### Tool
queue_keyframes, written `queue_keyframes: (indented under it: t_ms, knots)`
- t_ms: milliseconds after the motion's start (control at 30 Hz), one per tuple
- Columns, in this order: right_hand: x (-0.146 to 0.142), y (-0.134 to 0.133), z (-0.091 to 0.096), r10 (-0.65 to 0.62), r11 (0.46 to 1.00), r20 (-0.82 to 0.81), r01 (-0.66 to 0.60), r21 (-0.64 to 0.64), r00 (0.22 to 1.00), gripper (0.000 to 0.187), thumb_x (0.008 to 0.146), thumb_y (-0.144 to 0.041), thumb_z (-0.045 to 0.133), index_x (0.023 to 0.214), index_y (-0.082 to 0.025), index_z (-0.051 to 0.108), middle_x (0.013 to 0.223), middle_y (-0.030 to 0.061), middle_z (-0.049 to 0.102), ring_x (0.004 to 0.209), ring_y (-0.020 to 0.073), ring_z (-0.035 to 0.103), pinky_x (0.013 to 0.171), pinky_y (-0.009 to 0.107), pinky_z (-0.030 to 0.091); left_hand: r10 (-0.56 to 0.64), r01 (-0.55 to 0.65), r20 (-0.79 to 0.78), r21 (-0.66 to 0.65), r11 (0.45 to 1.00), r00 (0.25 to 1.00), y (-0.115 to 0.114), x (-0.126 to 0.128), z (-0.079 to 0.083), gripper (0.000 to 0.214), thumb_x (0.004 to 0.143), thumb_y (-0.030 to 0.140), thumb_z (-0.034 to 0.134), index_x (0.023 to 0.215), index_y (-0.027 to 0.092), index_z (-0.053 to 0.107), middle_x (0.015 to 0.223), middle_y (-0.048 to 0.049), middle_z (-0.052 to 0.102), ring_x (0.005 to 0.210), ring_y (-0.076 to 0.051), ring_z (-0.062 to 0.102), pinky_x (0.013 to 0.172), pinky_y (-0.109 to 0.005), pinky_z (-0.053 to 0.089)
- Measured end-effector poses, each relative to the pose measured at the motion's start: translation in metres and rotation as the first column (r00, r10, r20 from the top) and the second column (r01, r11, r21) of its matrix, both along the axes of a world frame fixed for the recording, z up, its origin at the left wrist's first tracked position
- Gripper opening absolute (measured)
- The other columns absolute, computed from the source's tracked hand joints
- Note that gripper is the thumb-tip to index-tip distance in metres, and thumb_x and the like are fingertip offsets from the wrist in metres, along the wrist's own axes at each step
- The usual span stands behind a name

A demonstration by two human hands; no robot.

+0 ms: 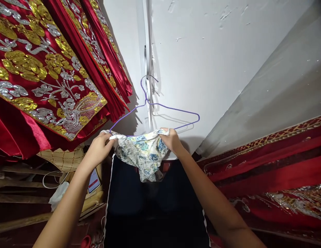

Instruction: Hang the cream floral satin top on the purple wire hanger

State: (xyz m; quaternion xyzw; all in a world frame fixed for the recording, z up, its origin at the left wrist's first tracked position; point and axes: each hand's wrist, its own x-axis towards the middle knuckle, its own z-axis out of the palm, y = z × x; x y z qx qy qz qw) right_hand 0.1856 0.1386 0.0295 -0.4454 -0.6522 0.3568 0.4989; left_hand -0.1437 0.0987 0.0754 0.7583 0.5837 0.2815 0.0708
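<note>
A purple wire clothes hanger [176, 107] hangs by its hook against the wall. At its lower bar is a pair of floral underpants [148, 155], white with blue, green and yellow print. My left hand [101, 146] pinches the left end of the waistband, close to the hanger's left corner. On the other side, my right hand [172, 141] grips the right end of the waistband, short of the hanger's right corner. The waistband is stretched between both hands and the crotch part hangs down. Whether the cloth is around the bar or only in front of it, I cannot tell.
Red garments with gold and silver embroidery [64, 79] hang at the upper left. A phone [93, 182] with a lit screen lies at lower left, near a crumpled white bag [59, 196]. Red decorated fabric [279, 179] covers the right side. Behind is a white wall [201, 51].
</note>
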Motion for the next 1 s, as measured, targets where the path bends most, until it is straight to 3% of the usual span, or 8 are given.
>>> queue_keyframes:
  t_ms: [200, 400, 500, 633, 733, 833, 900, 1000]
  knots:
    - [0.006, -0.005, -0.006, -0.08, 0.989, 0.156, 0.059, 0.133, 0.984, 0.031, 0.081, -0.024, 0.052, 0.062, -0.023, 0.028, 0.062, -0.0045, 0.022, 0.062, 0.0122, 0.021, 0.057, 0.029, 0.02, -0.007, -0.013, -0.049, -0.386, 0.922, 0.999, 0.005, 0.001, -0.013, 0.043, 0.088, 0.056, 0.051, 0.064, 0.021, 0.054, 0.062, 0.0004, 0.055, 0.064, -0.019, 0.052, 0.061, -0.028, 0.036]
    - [0.001, -0.01, -0.003, -0.029, 0.994, 0.134, 0.015, 0.105, 0.991, 0.032, 0.084, -0.026, 0.051, 0.063, -0.023, 0.027, 0.061, -0.0047, 0.022, 0.06, 0.0115, 0.022, 0.056, 0.027, 0.02, -0.07, 0.065, 0.083, 0.07, 0.995, 0.994, 0.003, 0.027, 0.015, 0.022, 0.09, 0.036, 0.056, 0.075, 0.02, 0.052, 0.091, -0.0037, 0.064, 0.084, -0.02, 0.059, 0.079, -0.03, 0.044]
    - [-0.006, -0.017, 0.003, 0.006, 0.998, 0.124, -0.014, 0.061, 0.992, 0.029, 0.083, -0.026, 0.052, 0.062, -0.023, 0.033, 0.06, -0.0041, 0.029, 0.059, 0.0118, 0.028, 0.055, 0.027, 0.024, -0.187, 0.157, 0.244, 0.14, 0.978, 0.951, 0.013, 0.039, 0.026, 0.01, 0.089, 0.028, 0.057, 0.094, 0.02, 0.059, 0.104, -0.0057, 0.068, 0.096, -0.021, 0.064, 0.086, -0.031, 0.048]
    - [0.001, -0.026, 0.014, 0.005, 0.992, 0.153, -0.024, 0.124, 0.988, 0.01, 0.079, -0.02, 0.051, 0.076, -0.02, 0.061, 0.067, -0.0006, 0.054, 0.063, 0.015, 0.047, 0.06, 0.027, 0.036, -0.236, 0.191, 0.291, 0.174, 0.966, 0.927, 0.024, 0.042, 0.031, 0.036, 0.095, 0.027, 0.05, 0.13, 0.021, 0.057, 0.11, -0.0067, 0.072, 0.096, -0.02, 0.067, 0.088, -0.032, 0.051]
    - [0.023, -0.029, 0.02, -0.235, 0.946, 0.071, 0.212, 0.244, 0.969, 0.043, 0.072, -0.017, 0.057, 0.113, -0.021, 0.068, 0.069, -0.0013, 0.059, 0.063, 0.017, 0.052, 0.062, 0.028, 0.042, -0.204, 0.174, 0.186, 0.163, 0.971, 0.961, 0.024, 0.035, 0.037, 0.033, 0.097, 0.029, 0.048, 0.125, 0.02, 0.065, 0.099, -0.0045, 0.073, 0.082, -0.018, 0.066, 0.079, -0.029, 0.051]
    - [0.053, -0.022, 0.024, -0.424, 0.874, -0.103, 0.436, 0.215, 0.9, 0.083, 0.07, -0.02, 0.064, 0.15, -0.023, 0.041, 0.074, -0.0007, 0.064, 0.059, 0.0174, 0.053, 0.059, 0.029, 0.045, -0.193, 0.167, 0.11, 0.213, 0.963, 0.975, 0.022, 0.031, 0.047, 0.031, 0.096, 0.027, 0.051, 0.119, 0.019, 0.069, 0.104, -0.005, 0.074, 0.092, -0.02, 0.068, 0.086, -0.03, 0.05]
    - [0.073, -0.011, 0.028, -0.425, 0.882, -0.16, 0.447, 0.15, 0.891, 0.1, 0.07, -0.022, 0.068, 0.159, -0.02, 0.025, 0.086, 0.0038, 0.07, 0.063, 0.0177, 0.059, 0.061, 0.03, 0.049, -0.211, 0.191, 0.071, 0.215, 0.958, 0.975, 0.022, 0.031, 0.052, 0.029, 0.095, 0.026, 0.051, 0.117, 0.02, 0.069, 0.108, -0.0051, 0.075, 0.097, -0.021, 0.069, 0.09, -0.031, 0.05]
    - [0.097, 0.003, 0.038, -0.354, 0.931, -0.108, 0.361, 0.058, 0.929, 0.091, 0.066, -0.025, 0.077, 0.15, -0.012, 0.046, 0.092, 0.0088, 0.073, 0.073, 0.0203, 0.067, 0.067, 0.03, 0.053, -0.235, 0.219, 0.056, 0.206, 0.954, 0.97, 0.023, 0.035, 0.054, 0.028, 0.095, 0.024, 0.051, 0.116, 0.02, 0.069, 0.109, -0.0049, 0.074, 0.098, -0.021, 0.069, 0.091, -0.031, 0.05]
